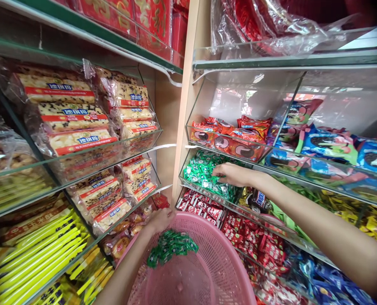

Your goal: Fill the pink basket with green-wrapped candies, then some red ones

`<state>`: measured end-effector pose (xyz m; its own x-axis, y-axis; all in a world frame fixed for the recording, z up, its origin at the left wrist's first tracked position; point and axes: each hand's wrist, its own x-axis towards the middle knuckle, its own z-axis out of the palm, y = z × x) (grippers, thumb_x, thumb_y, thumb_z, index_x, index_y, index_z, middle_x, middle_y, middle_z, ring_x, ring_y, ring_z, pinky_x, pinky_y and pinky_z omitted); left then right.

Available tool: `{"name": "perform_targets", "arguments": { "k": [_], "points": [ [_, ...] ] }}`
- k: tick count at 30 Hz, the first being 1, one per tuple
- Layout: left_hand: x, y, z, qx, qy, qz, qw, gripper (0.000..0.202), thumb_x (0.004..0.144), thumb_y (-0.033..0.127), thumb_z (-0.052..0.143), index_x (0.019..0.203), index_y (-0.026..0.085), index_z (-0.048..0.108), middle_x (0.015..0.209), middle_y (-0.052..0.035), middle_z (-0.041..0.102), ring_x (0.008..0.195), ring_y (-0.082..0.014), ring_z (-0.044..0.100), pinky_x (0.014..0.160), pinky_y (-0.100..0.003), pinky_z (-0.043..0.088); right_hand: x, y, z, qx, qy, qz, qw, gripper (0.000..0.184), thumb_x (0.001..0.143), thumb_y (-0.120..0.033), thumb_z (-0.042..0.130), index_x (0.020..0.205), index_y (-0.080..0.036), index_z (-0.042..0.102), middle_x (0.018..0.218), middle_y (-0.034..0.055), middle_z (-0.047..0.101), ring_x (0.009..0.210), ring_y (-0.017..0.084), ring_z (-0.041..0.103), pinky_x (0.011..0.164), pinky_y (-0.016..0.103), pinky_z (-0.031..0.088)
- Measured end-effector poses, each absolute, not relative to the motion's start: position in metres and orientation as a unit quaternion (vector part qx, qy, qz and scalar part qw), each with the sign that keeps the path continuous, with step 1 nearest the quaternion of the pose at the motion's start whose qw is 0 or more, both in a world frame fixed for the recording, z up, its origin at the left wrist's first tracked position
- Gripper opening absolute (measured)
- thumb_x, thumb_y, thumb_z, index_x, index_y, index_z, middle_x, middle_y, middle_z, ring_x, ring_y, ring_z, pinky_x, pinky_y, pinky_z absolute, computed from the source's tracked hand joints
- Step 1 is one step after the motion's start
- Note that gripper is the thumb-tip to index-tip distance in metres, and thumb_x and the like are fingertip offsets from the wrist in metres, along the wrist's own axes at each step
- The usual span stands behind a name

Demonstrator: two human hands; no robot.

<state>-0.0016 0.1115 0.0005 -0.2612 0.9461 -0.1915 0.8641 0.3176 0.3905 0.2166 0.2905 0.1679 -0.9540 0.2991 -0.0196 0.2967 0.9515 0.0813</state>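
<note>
A pink plastic basket (236,271) with perforated sides is below me, with a pile of green-wrapped candies (172,247) at its far left. My left hand (162,219) grips the basket's far left rim; its fingertips are partly hidden. To the right, my right hand (229,173) reaches over a glass shelf front into a bin of matching green candies (203,169). Its fingers are curled down and closed at the candies, and the wrapped pieces touch the fingertips. How many pieces are between the fingers is hidden.
Glass-fronted shelves meet at a wooden post (182,110). Packaged sachima bars (80,112) fill the left shelves above yellow packets (39,254). Red snack packs (233,140) sit above the green bin, with red-wrapped sweets (199,206) below and blue cookie packs (330,144) farther right.
</note>
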Motion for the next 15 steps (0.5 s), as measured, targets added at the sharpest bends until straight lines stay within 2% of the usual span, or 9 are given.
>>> {"name": "perform_targets", "arguments": {
  "k": [5,12,15],
  "points": [
    [0.001,0.110,0.003,0.574,0.788,0.105,0.197,0.050,0.088,0.050,0.027,0.094,0.020,0.067,0.100,-0.0113,0.069,0.097,-0.0280,0.062,0.075,-0.031,0.042,0.212,0.293,0.162,0.141,0.989,0.029,0.024,0.035,0.072,-0.005,0.054,0.101,-0.020,0.067,0.107,0.0056,0.063,0.099,0.018,0.059,0.086,0.027,0.044],
    [-0.001,0.108,0.001,0.572,0.787,0.116,0.201,0.050,0.088,0.051,0.028,0.094,0.020,0.067,0.098,-0.0108,0.069,0.096,-0.0265,0.062,0.074,-0.029,0.040,0.208,0.295,0.156,0.149,0.986,0.054,0.041,0.042,0.074,-0.005,0.052,0.111,-0.022,0.064,0.123,0.0050,0.059,0.112,0.020,0.053,0.095,0.031,0.040],
    [-0.002,0.108,0.001,0.568,0.789,0.114,0.204,0.048,0.088,0.051,0.029,0.098,0.022,0.066,0.098,-0.0096,0.069,0.096,-0.0253,0.062,0.072,-0.027,0.039,0.207,0.293,0.157,0.148,0.986,0.055,0.054,0.047,0.074,-0.004,0.050,0.114,-0.025,0.062,0.123,0.0026,0.059,0.114,0.020,0.052,0.097,0.031,0.039]
  ]
}}
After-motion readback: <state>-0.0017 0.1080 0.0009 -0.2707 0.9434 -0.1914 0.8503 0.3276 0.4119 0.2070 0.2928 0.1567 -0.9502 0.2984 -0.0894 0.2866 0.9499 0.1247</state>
